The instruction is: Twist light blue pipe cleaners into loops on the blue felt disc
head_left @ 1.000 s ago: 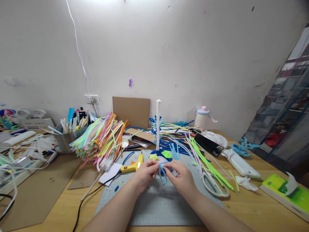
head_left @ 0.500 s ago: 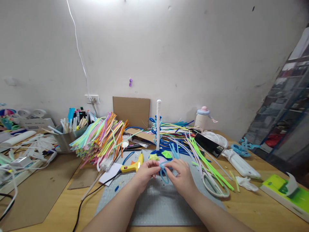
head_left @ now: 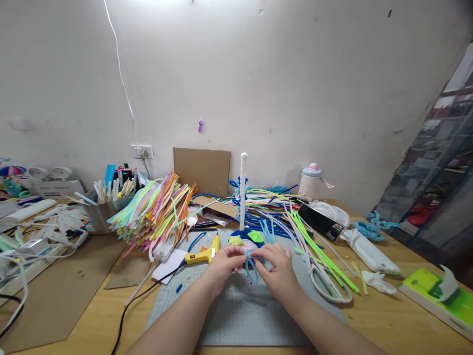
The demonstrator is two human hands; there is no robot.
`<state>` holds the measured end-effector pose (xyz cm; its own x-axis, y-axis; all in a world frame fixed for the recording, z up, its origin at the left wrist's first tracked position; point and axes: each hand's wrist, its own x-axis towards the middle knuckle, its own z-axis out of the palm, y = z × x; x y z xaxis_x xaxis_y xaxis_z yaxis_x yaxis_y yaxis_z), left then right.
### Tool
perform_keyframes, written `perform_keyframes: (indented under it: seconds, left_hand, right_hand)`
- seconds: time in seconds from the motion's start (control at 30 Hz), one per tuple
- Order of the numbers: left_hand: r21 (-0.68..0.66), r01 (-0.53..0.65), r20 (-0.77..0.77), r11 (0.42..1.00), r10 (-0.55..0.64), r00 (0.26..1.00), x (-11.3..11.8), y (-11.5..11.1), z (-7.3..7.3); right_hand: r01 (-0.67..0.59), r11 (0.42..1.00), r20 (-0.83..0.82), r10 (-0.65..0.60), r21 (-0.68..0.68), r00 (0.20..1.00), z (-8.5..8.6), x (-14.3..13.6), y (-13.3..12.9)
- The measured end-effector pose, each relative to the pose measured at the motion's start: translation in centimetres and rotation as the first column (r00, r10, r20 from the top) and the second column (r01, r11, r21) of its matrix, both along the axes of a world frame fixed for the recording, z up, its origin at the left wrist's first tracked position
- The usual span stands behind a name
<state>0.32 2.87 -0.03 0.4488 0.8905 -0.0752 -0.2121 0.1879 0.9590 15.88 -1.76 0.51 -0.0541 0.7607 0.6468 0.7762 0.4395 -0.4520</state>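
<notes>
Over the grey cutting mat (head_left: 254, 320), my left hand (head_left: 227, 264) and my right hand (head_left: 275, 266) pinch a light blue pipe cleaner (head_left: 252, 272) between them. It is bent into loops that hang below the fingertips. Just behind the hands is a dark blue base with a yellow star shape (head_left: 235, 240), a green star shape (head_left: 255, 236) and a pink part, partly covered by the fingers. A white fuzzy post (head_left: 243, 190) rises upright there, with blue curls beside it.
A yellow glue gun (head_left: 203, 255) lies left of the hands, its black cord running toward the front edge. Scissors (head_left: 328, 286) and green pipe cleaners (head_left: 321, 251) are at the right. A big multicoloured bundle (head_left: 155, 212) stands back left; a phone (head_left: 320, 222) lies back right.
</notes>
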Motion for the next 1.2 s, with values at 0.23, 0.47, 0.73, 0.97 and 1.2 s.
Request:
perform_keyframes:
  seconds: [0.23,0.47,0.73,0.97,1.2]
  left_hand:
    - [0.002,0.000,0.007,1.000,0.000,1.000,0.01,0.05,-0.10]
    - [0.006,-0.017,-0.009,1.000,0.017,1.000,0.10,0.03,-0.03]
    - [0.026,-0.050,-0.052,0.998,0.051,0.997,0.23,0.16,-0.24]
    - [0.040,-0.049,-0.059,0.998,0.051,0.997,0.15,0.19,-0.54]
    - [0.064,-0.092,-0.152,0.994,0.101,0.983,0.21,0.08,-0.29]
  right_hand:
    - [0.010,1.000,0.000,-0.010,0.021,1.000,-0.05,0.09,0.09]
    - [0.006,1.000,0.021,-0.007,0.020,1.000,0.01,0.07,0.04]
    - [0.009,1.000,0.042,-0.009,-0.004,0.999,-0.08,0.03,0.04]
    - [0.005,1.000,0.055,-0.005,-0.004,0.998,-0.14,0.00,0.00]
    - [-0.003,1.000,0.071,0.004,-0.017,0.997,-0.27,0.06,0.04]
